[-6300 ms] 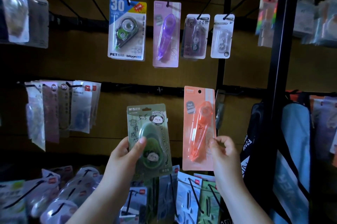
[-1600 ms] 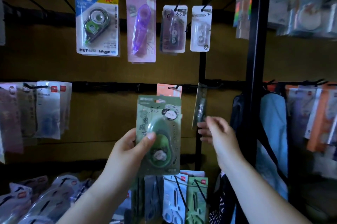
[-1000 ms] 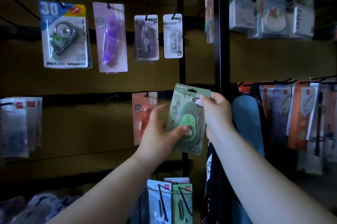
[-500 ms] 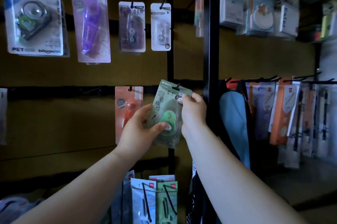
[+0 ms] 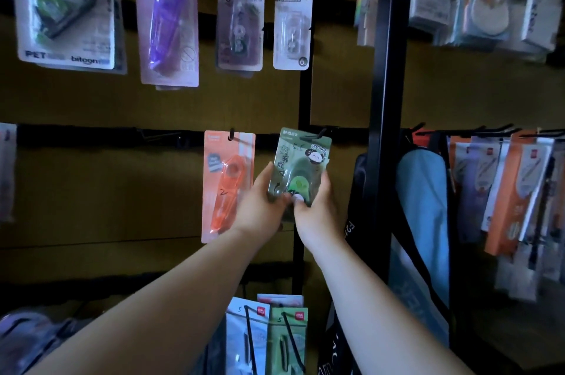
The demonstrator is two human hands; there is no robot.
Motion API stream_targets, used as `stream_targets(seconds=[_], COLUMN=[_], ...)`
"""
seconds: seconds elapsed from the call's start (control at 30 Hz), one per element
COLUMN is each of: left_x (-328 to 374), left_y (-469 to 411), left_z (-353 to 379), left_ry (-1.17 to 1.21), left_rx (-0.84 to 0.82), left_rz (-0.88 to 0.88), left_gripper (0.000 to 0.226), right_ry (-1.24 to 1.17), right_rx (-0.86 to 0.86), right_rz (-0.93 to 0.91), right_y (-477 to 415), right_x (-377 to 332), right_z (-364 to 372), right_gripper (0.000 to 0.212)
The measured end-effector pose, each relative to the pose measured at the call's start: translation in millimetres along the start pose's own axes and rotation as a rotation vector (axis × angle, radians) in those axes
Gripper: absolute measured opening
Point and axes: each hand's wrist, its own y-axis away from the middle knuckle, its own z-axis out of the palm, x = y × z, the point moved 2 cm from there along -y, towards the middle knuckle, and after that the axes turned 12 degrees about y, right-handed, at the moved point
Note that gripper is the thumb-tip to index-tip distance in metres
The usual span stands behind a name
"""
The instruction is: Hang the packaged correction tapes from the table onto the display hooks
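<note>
The green correction tape pack (image 5: 301,160) you hold is printed card under a clear, glossy plastic blister. The orange pack (image 5: 227,182) has the same shiny blister. The hook (image 5: 321,133) and the upright post (image 5: 386,69) look like black metal, smooth. The back panel (image 5: 91,191) is matt, brown, like wood board. The blue bag (image 5: 423,206) is cloth.

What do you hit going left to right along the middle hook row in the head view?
Blurred pack at the frame edge → orange correction tape pack → green correction tape pack, gripped by left hand and right hand → black post → blue bag → orange-and-white packs.
</note>
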Motion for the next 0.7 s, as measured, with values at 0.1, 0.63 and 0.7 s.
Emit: stream_targets(seconds=[0.1,0.63,0.7], left_x=[-4.0,-20.7,-35.2], left_y=[-5.3,118.8,148.0], left_z=[4.1,-53.8,-71.9], left_ry=[0.022,0.040,0.061], left_rx=[0.019,0.112,0.105], left_rz=[-0.008,-0.169,-0.171], left_gripper=[0.063,0.016,0.022], right_ry=[0.010,0.144,0.127], right_rx=[-0.019,0.029,-0.021], right_rz=[0.019,-0.249,-0.228], right_y=[-7.7,94.8,114.0], right_x=[-1.0,27.7,37.3], right_z=[6.7,10.9,19.8], right_gripper=[0.072,0.030,0.026])
